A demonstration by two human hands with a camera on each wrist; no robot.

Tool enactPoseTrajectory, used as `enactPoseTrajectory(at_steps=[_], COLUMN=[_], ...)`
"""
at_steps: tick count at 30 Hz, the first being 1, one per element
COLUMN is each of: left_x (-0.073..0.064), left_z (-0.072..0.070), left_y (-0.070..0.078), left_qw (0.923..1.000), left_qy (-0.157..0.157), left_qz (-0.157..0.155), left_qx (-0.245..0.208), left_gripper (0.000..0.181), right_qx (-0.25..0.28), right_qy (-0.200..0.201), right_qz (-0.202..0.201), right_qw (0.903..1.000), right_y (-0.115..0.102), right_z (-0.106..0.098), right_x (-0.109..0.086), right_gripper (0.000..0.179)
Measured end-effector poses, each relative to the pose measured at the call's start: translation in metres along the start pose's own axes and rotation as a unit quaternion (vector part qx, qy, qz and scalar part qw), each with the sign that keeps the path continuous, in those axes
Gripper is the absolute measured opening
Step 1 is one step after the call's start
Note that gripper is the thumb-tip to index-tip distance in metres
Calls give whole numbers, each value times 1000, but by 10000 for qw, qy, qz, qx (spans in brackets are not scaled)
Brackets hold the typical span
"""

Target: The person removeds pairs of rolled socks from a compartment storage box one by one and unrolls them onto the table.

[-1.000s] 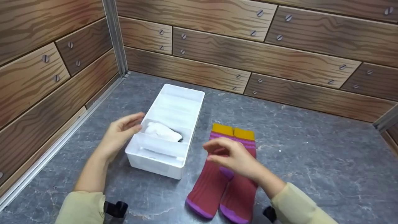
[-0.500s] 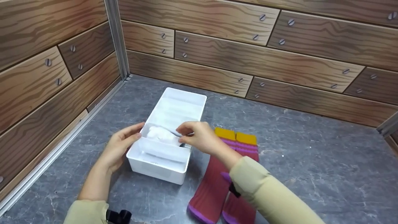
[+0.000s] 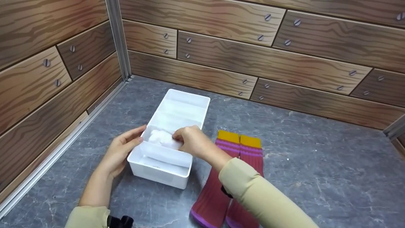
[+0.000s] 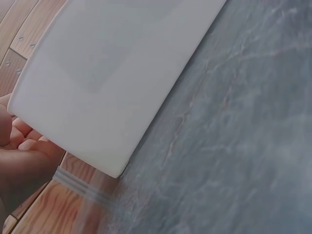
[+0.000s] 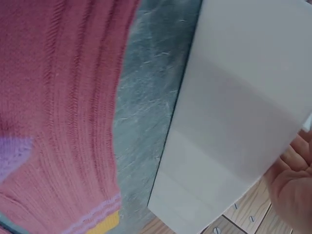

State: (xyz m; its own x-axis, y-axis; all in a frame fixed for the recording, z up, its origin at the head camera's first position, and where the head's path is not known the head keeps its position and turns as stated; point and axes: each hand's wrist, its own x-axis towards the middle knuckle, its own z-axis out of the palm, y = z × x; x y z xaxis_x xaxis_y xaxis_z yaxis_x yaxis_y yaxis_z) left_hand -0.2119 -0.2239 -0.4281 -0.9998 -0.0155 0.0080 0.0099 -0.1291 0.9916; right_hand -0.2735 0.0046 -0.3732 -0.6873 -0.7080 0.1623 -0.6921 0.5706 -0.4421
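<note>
A white compartment box [image 3: 158, 171] stands lengthwise on the grey marbled surface. In one of its nearer compartments lies a bunched white cloth [image 3: 159, 137], which looks like a rolled sock; its right end is covered by my right hand [image 3: 193, 141]. That hand reaches over the box's right rim, its curled fingers gripping the cloth. Along the left rim, my left hand [image 3: 121, 150] touches the box with thumb and fingertips, the fingers loosely bent. In the right wrist view, the box's side wall [image 5: 229, 112] hides the cloth.
Two red socks [image 3: 212, 190] with purple toes and yellow cuffs lie side by side right of the box, partly under my right forearm. Wood-patterned walls [image 3: 221, 60] bound the surface at the back and left, meeting at a metal corner post [image 3: 118, 41].
My right hand has moved left from above the red socks into the box and onto the white cloth. My left hand has come up against the left rim.
</note>
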Motion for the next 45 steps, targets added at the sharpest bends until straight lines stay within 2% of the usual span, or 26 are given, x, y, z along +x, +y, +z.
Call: enactPoseTrajectory(at_steps=[8, 15, 21, 33, 40, 43, 45], left_x=[-2, 0, 1, 1, 1, 2, 4], left_z=[-1, 1, 1, -1, 0, 2, 4], left_y=[-1, -2, -3, -3, 1, 5, 9], left_qw=[9999, 10000, 9999, 9999, 9998, 9985, 9938], left_qy=[28, 24, 50, -38, -1, 53, -9], left_qz=[18, 35, 72, 126, 184, 414, 680], left_qx=[-114, -69, -80, -111, -1, 364, 877], left_gripper=[49, 50, 50, 50, 51, 53, 56], right_qx=[61, -14, -308, -435, 93, 424, 702], right_qy=[266, 317, 448, 799, 1194, 1284, 1326], right_qz=[71, 266, -38, -475, -1001, -1211, -1257], right_qw=[9996, 9991, 9985, 9947, 9877, 9834, 9807], right_y=[0, 3, 6, 8, 14, 17, 19], right_z=[7, 9, 9, 3, -9, -12, -14], right_x=[0, -2, -4, -10, -12, -13, -14], right_gripper=[19, 13, 10, 14, 14, 14, 15])
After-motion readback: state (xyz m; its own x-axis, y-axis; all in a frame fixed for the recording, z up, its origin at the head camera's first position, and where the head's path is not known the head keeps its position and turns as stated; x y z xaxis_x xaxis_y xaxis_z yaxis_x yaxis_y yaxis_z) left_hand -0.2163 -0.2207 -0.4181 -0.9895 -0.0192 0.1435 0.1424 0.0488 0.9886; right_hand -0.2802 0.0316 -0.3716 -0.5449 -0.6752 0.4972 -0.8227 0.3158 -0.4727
